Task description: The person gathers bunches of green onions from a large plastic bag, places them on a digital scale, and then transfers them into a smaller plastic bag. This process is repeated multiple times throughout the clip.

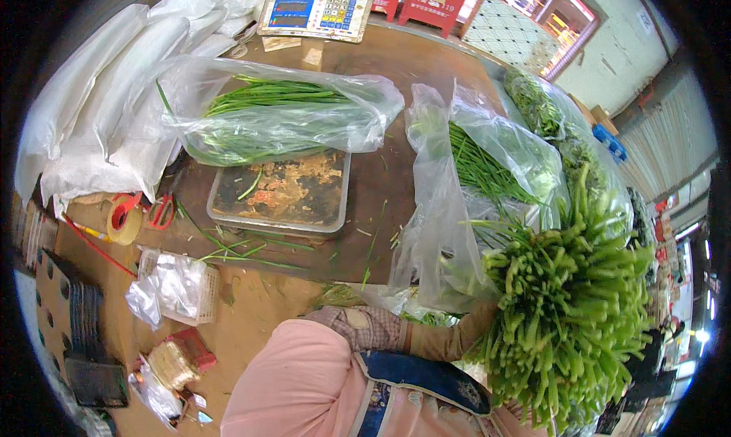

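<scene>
A large bundle of green vegetable stalks (565,323) fills the right side, its ends facing me. My left arm, in a checked sleeve, crosses my body towards it. My left hand (482,323) is at the bundle's near-left side, its fingers mostly hidden by stalks. My right hand is out of sight. Just left of the bundle, a clear plastic bag (437,226) hangs over the table edge. Beside it are long green chive-like stalks (485,168) in plastic. Farther left, another bag of green stalks (280,103) lies across the back of a scale platform (291,191).
A scale display (315,11) stands at the back; white sacks (97,88) are piled left. Adhesive tape (124,223), red-handled scissors (161,211) and a white basket (177,288) of plastic bags lie left. More bagged greens (534,103) line the right edge.
</scene>
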Tool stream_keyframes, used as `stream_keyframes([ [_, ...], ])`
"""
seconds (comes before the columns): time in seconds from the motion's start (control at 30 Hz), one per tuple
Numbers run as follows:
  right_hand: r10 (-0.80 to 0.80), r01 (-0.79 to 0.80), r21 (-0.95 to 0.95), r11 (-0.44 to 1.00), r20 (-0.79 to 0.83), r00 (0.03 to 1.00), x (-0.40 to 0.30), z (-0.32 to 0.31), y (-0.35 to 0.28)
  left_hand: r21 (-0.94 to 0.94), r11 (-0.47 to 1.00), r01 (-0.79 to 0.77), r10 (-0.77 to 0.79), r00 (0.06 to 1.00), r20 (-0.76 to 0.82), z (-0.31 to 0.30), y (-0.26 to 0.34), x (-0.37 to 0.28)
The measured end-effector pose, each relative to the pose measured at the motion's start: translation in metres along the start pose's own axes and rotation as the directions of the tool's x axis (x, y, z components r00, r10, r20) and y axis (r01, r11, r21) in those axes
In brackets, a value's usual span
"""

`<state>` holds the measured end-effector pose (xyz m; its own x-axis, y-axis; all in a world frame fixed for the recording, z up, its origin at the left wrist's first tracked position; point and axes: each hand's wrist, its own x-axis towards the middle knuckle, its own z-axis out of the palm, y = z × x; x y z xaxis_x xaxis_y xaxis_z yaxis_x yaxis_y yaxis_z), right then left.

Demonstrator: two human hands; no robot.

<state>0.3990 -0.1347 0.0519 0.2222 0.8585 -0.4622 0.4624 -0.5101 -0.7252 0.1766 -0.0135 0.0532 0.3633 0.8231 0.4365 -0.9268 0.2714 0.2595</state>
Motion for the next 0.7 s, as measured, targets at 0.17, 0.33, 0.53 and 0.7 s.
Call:
stream_keyframes([
  [0.17,0.107,-0.092,0.122,0.988,-0.120,0.987,-0.093,0.054,0.054,0.631,0.754,-0.183,0.192,0.980,0.055,0.069,0.061,-0.060],
  [0.33,0.121,-0.096,0.152,0.984,-0.167,0.978,-0.149,0.099,0.057,0.940,0.187,-0.286,0.393,0.899,0.195,0.061,0.047,-0.122],
  [0.53,0.094,-0.059,0.164,0.985,-0.219,0.971,-0.195,0.125,0.047,0.923,0.201,-0.328,0.376,0.896,0.237,0.084,0.068,-0.195],
  [0.7,0.057,-0.019,0.164,0.986,-0.225,0.973,-0.210,0.139,0.040,0.927,0.239,-0.288,0.397,0.901,0.177,0.090,0.077,-0.249],
])
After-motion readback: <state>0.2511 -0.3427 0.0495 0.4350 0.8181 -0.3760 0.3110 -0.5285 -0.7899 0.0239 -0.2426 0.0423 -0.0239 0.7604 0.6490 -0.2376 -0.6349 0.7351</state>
